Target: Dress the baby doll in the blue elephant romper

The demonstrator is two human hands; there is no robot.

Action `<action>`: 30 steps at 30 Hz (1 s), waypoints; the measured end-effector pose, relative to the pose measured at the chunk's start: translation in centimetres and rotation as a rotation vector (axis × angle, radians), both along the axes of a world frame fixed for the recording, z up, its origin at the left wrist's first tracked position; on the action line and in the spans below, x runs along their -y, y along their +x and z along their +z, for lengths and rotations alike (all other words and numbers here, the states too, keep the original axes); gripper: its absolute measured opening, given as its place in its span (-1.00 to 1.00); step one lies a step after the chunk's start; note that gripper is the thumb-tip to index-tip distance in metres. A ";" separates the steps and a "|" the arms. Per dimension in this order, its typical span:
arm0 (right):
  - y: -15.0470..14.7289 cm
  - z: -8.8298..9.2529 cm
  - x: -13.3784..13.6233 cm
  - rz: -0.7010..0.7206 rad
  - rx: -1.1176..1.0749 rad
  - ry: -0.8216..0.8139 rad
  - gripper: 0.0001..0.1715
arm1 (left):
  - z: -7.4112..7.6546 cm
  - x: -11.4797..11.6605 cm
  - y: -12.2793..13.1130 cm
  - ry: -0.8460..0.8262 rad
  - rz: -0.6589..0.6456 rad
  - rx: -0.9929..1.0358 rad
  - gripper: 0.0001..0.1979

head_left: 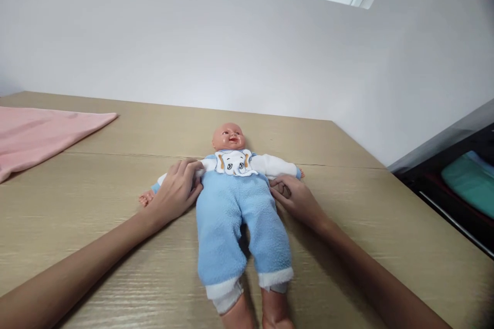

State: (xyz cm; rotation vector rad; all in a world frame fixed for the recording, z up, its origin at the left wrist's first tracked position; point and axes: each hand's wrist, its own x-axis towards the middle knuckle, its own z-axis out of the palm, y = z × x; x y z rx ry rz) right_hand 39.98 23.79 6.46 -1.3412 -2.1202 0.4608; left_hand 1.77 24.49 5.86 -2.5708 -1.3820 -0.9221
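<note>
A baby doll (241,205) lies on its back on the wooden table, head away from me, arms spread to the sides. It wears a light blue outfit with white sleeves and an elephant-face bib (236,163). My left hand (178,185) is closed over the doll's sleeve and side, below the shoulder on the left, covering part of that arm. At the other side of the doll's waist, my right hand (294,196) has its fingers curled and pressed against the blue cloth. The doll's feet run out of the lower edge of the view.
The table (116,277) has a seam running across it and meets a white wall (193,46) at the back. A pink cloth (42,131) lies at the left. Beyond the right table edge, a green cloth (471,182) rests in a dark space.
</note>
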 end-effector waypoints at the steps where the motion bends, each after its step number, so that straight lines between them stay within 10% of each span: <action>1: 0.1 -0.2 0.3 -0.042 0.001 0.007 -0.67 | -0.1 -0.1 -0.1 0.023 0.004 0.019 -0.77; 8: -2.2 -0.5 1.5 -0.179 -0.558 -0.352 -0.41 | 0.1 1.2 -0.2 0.154 -0.055 0.293 -0.84; 14: -2.9 0.8 2.0 0.040 -0.987 -0.817 -0.45 | 1.1 4.1 2.3 -0.216 -0.468 0.211 -0.56; 23: -3.9 -0.1 -0.7 0.061 -0.966 -0.759 -0.28 | 0.9 3.8 2.4 -0.391 -0.573 0.081 -0.50; 30: -4.9 -0.8 -1.2 -0.090 -0.856 -0.382 -0.19 | 0.4 3.9 2.6 -0.349 -0.543 0.065 -0.53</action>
